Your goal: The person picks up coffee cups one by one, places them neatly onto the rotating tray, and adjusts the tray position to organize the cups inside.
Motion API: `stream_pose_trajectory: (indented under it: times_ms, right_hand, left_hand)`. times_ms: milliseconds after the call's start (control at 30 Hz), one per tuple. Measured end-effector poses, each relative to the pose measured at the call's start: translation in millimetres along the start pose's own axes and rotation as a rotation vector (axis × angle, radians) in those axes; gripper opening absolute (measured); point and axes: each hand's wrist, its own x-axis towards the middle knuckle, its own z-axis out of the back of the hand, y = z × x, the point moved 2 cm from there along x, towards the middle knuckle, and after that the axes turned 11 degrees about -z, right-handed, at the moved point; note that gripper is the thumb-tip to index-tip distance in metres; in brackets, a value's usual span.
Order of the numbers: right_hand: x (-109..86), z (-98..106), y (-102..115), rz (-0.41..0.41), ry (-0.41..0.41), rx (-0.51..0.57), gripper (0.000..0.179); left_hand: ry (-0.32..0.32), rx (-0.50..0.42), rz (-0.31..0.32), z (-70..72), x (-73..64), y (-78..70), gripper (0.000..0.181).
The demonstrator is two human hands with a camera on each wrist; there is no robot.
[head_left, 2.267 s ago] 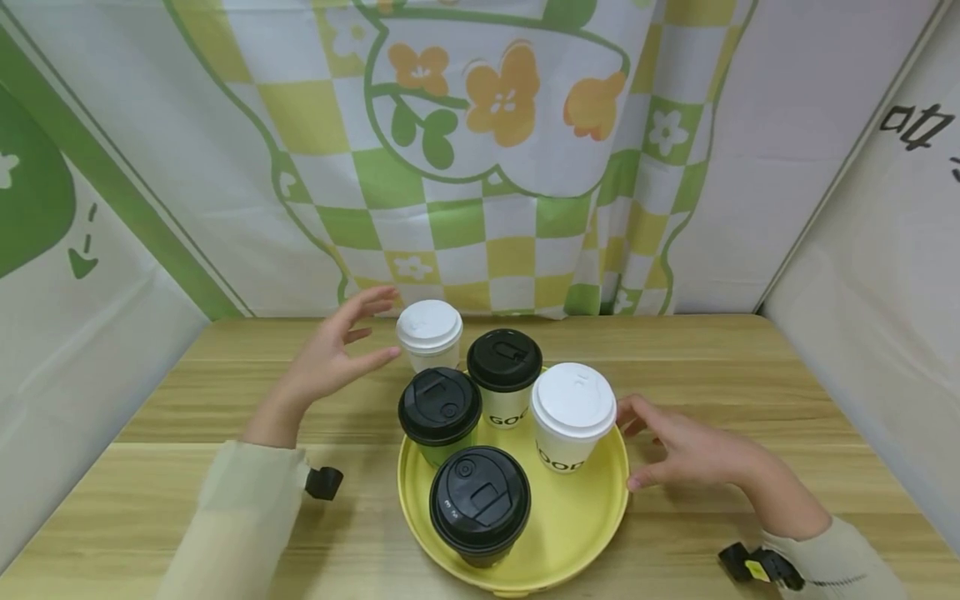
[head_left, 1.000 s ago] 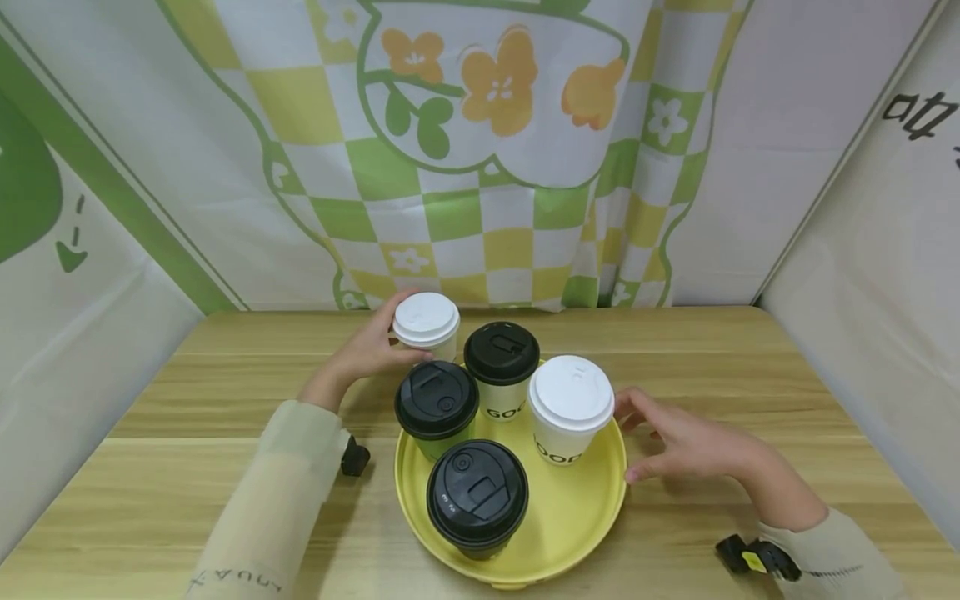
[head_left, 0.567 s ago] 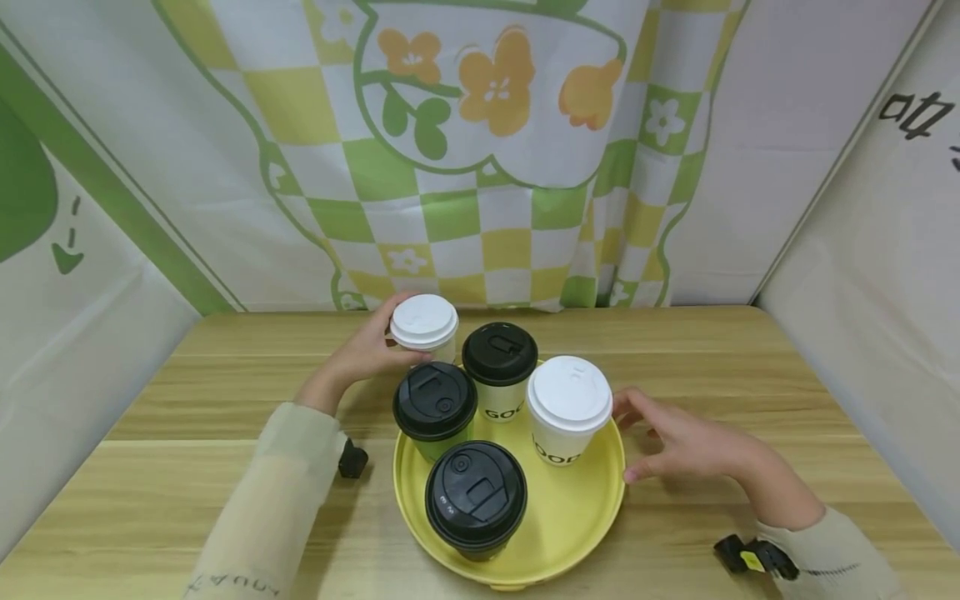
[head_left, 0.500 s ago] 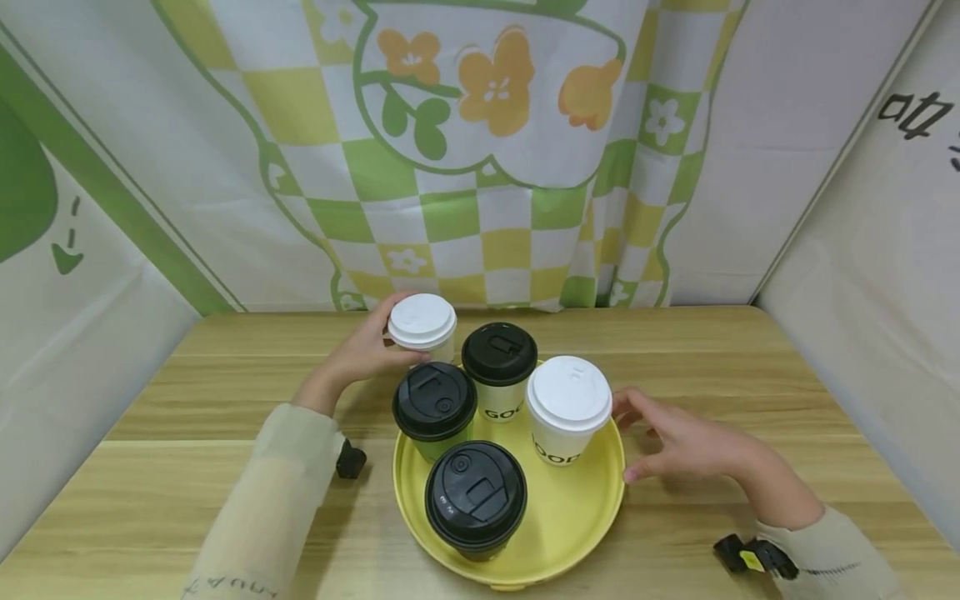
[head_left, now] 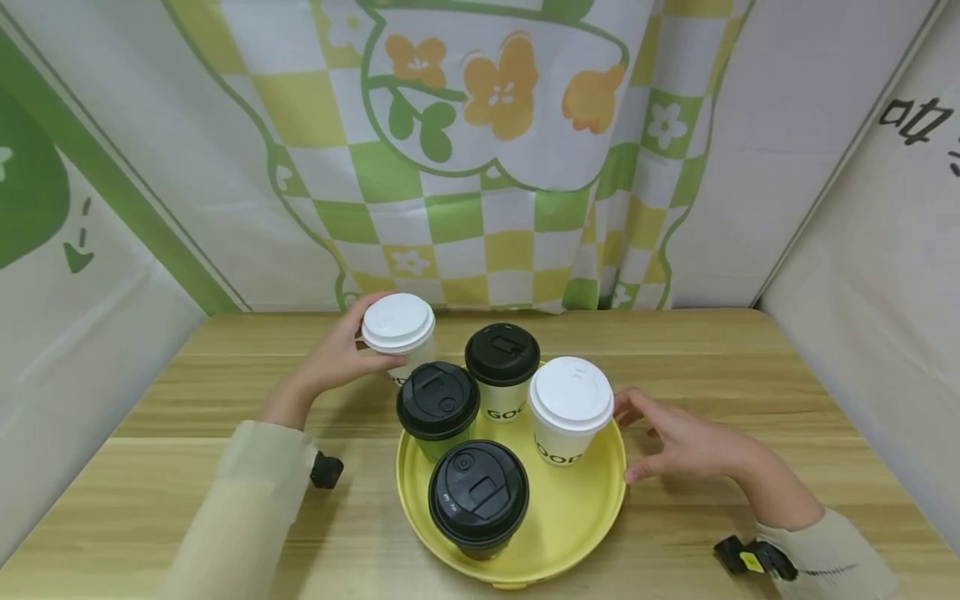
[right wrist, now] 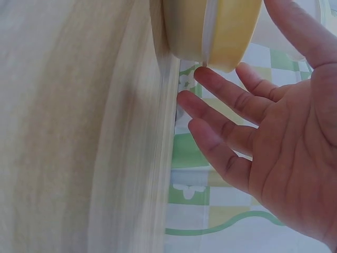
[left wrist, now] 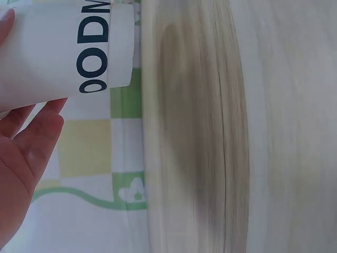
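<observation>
My left hand (head_left: 333, 357) grips a white paper coffee cup (head_left: 399, 323) with a white lid, thumb on the near side. In the left wrist view, a strip of curtain shows between the cup's base (left wrist: 124, 47) and the tabletop. My right hand (head_left: 690, 442) is beside the right rim of a round yellow tray (head_left: 577, 525), fingers spread and loosely bent, holding nothing. On the tray stand a white-lidded cup (head_left: 572, 408), a black-lidded cup (head_left: 504, 367) behind, a green black-lidded cup (head_left: 438, 408) at left, and another black-lidded cup (head_left: 478, 500) in front.
The wooden table (head_left: 225, 392) meets a green and yellow checked curtain (head_left: 450, 217) at the back. White fabric walls (head_left: 870, 275) rise on both sides. Black wrist devices (head_left: 326, 471) sit at both sleeves.
My left hand reached the rear white cup, took hold of it and has moved it left, away from the tray. The right hand and the other cups stay where they were.
</observation>
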Motion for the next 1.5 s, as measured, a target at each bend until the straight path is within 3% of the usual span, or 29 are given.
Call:
stream_pose_trajectory:
  times_ms: [433, 800, 1000, 1167, 1500]
  right_hand:
    - [0.5, -1.9, 0.1, 0.019, -0.003, -0.012, 0.096]
    - [1.7, -2.7, 2.6, 0.043, -0.007, -0.048, 0.1]
    - [0.0, -2.6, 5.4, 0.083, -0.034, -0.085, 0.097]
    - [-3.6, -4.4, 6.3, 0.107, -0.074, -0.135, 0.095]
    - [-11.2, -8.3, 9.2, 0.059, -0.099, -0.149, 0.098]
  left_hand:
    - [-0.037, 0.041, 0.008, 17.5, -29.7, -8.7, 0.095]
    - [-0.012, 0.095, 0.016, 27.7, -53.7, -18.8, 0.094]
    - [-0.007, 0.118, -0.031, 30.0, -64.9, -27.0, 0.092]
    - [0.008, 0.143, -0.03, 27.3, -72.2, -33.2, 0.094]
    - [0.008, 0.165, -0.058, 24.2, -78.0, -41.3, 0.094]
